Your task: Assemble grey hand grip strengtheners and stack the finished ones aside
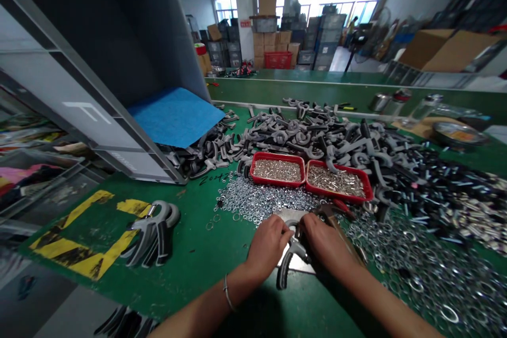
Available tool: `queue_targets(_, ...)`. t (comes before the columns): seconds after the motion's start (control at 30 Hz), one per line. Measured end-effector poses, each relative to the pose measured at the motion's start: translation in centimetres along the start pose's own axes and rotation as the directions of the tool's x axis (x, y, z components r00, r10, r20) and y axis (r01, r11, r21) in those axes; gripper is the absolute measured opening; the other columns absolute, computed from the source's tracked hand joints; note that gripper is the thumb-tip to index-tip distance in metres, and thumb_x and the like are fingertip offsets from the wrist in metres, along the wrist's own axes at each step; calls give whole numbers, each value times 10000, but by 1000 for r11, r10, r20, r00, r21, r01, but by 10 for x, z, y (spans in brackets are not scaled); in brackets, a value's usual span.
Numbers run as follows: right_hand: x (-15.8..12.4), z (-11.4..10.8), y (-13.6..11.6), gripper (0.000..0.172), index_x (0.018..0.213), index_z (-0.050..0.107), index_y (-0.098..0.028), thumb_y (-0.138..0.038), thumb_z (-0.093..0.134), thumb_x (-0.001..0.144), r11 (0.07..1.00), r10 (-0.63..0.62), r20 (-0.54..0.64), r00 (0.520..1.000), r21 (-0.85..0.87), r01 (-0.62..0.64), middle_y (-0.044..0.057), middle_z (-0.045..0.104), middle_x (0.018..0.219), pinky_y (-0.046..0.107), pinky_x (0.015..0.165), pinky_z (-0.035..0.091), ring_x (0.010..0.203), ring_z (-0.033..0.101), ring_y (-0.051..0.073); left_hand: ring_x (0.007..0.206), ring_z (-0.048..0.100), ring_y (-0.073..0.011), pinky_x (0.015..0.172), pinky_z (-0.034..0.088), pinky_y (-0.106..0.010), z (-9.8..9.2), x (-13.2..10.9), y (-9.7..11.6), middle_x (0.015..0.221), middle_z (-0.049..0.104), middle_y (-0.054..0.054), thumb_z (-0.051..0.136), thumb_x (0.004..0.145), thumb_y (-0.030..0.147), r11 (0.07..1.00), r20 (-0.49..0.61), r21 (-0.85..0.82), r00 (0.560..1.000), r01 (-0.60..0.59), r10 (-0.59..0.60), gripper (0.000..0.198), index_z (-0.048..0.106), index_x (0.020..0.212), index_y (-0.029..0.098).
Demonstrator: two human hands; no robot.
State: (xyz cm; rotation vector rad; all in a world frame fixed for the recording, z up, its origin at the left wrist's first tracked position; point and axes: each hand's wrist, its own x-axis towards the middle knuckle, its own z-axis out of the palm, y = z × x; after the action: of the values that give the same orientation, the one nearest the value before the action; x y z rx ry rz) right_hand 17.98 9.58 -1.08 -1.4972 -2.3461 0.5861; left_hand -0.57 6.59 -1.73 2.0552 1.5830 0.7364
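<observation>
Just in front of me, a grey-and-black plastic clamp piece (291,259) lies over a metal plate (304,265), its curved handle pointing toward me. My left hand (267,243) pinches at its upper part from the left, fingers closed. From the other side my right hand (322,237) curls its fingers around the top of the same piece. The fingertips hide most of the contact point and any small part there. A hammer (343,232) rests close to the right hand, partly covered by it.
Two red trays (278,185) of small metal pins stand ahead, with loose nuts (253,198) before them. Grey-black pieces (317,132) pile behind. Metal rings (407,259) spread right. A large grey crate (130,163) and grouped clamps (152,232) stand left.
</observation>
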Motion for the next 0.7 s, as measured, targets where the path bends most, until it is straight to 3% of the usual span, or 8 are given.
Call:
queue_targets(0.1,-8,-8,14,140,1015,575,-200,-240,452,962,1000,-3,-10,1000,9,3,89,669,994,340,842,476,923,635,234,888,554,-211,823,413,-342,2,-2,-1,880,594,-32,566,948,245,1000,-2,17,1000,-16,16,144,571,816,188)
queue_targets(0.2,-33,-18,35,222,1103,563,-189,-308,425,977,998,39,-113,993,-50,-45,136,632,1126,404,937,462,1052,596,272,876,550,-192,793,417,-315,1,-3,-1,878,587,-22,561,951,251,995,-49,-87,998,40,-45,154,561,809,191)
queue_targets(0.3,-64,-22,52,235,1089,574,-194,-344,455,952,975,104,-188,977,-176,-138,150,618,1094,446,892,480,1018,582,311,859,546,-185,778,413,-310,2,-2,-1,866,585,-19,564,949,255,993,-53,-109,997,47,-53,166,559,797,191)
queue_targets(0.4,-80,-21,59,254,1106,560,-172,-338,479,931,957,132,-150,980,-240,-165,150,622,1026,440,831,492,938,588,312,854,546,-193,789,405,-325,4,-1,0,857,592,-23,568,946,245,998,-42,-58,999,26,-29,157,565,800,188)
queue_targets(0.53,-72,-18,58,266,1109,562,-145,-317,464,931,938,166,-123,978,-285,-195,165,633,1021,433,832,487,946,597,314,870,556,-201,804,414,-331,7,0,3,862,606,-27,575,944,239,998,-50,-64,998,27,-30,149,572,803,189)
queue_targets(0.7,-56,-26,63,216,918,579,-206,-385,459,929,922,293,-51,955,-248,-297,114,653,915,374,689,488,862,634,291,877,558,-195,815,434,-332,6,-1,7,874,607,-26,555,953,213,997,-46,-74,999,-7,3,151,565,805,185)
